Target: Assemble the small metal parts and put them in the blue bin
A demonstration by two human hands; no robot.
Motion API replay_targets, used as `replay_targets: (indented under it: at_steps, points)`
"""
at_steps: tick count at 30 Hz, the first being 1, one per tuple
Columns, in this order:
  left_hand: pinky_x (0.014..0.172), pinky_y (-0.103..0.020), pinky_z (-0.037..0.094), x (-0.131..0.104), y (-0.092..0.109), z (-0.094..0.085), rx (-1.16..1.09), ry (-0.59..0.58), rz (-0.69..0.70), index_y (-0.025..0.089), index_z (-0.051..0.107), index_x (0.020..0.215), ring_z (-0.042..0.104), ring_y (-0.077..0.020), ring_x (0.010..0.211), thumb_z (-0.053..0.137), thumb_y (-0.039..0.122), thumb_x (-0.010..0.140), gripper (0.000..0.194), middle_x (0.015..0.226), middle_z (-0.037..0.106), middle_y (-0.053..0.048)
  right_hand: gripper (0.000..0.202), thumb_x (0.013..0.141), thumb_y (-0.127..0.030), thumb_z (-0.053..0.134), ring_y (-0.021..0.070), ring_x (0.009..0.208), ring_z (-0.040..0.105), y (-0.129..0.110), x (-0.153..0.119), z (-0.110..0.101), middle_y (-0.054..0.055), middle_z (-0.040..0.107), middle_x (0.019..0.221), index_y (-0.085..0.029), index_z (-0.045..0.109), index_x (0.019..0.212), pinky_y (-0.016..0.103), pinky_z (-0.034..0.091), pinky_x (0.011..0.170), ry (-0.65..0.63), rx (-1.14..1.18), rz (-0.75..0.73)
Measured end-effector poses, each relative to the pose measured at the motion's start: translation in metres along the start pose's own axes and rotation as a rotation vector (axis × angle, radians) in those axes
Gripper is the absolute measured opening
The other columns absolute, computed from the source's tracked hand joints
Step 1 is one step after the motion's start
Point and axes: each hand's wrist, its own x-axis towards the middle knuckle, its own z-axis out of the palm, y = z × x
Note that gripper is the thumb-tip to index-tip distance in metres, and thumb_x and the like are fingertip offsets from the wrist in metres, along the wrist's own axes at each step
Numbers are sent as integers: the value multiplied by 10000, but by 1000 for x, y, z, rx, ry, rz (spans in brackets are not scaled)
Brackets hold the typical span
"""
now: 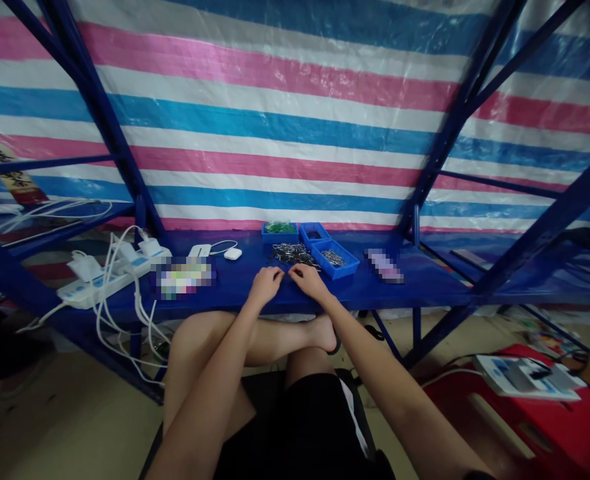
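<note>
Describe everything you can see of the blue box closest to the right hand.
The blue box is small, open-topped and rectangular, with low walls that look like plastic. It sits upright and at an angle on the blue table, holding a jumble of thin, silvery pieces. A loose dark and silvery pile lies to its left, and a smaller blue container sits just behind. The right hand is near but not touching it. Its underside is hidden.

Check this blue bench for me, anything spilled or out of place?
Dark, slender pieces lie heaped on the bench beside the blue bins, perhaps spilled, perhaps tipped out deliberately. White cables trail tangled from the power strip over the edge.
</note>
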Motion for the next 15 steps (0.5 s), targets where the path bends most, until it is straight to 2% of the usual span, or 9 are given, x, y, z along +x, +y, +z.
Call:
replay_targets:
  at_steps: [3,6,9,12,15]
  points:
    - [780,-309,407,1,0,1,36,-8,-2,185,624,906,544,-201,866,422,299,849,238,893,639,-80,186,839,-260,474,146,748,567,-6,6,-7,48,645,821,-172,637,844,228,394,701,-92,-131,-40]
    - [780,-325,405,2,-1,3,27,14,-39,184,582,1035,532,-222,897,461,311,828,271,925,634,-84,171,825,-254,499,164,752,570,-6,28,-26,67,649,813,-175,650,836,234,379,700,-161,-292,-62]
    - [781,-340,404,2,-1,4,57,8,-66,185,570,1062,520,-240,923,488,327,809,302,957,619,-93,220,855,-260,461,178,788,562,4,66,-55,108,645,872,-147,648,875,247,367,714,-46,-434,29]
    - [802,-352,397,1,0,4,97,-23,-49,200,593,1021,502,-246,954,491,321,802,271,999,596,-94,277,871,-279,453,175,844,538,24,105,-84,166,624,963,-79,629,946,266,351,747,89,-482,173]
    - [814,-369,391,0,0,4,107,-34,-48,209,610,986,488,-256,967,483,318,803,248,1006,585,-94,338,845,-300,503,157,867,522,41,124,-96,190,615,986,-25,600,1015,266,338,768,51,-453,171]
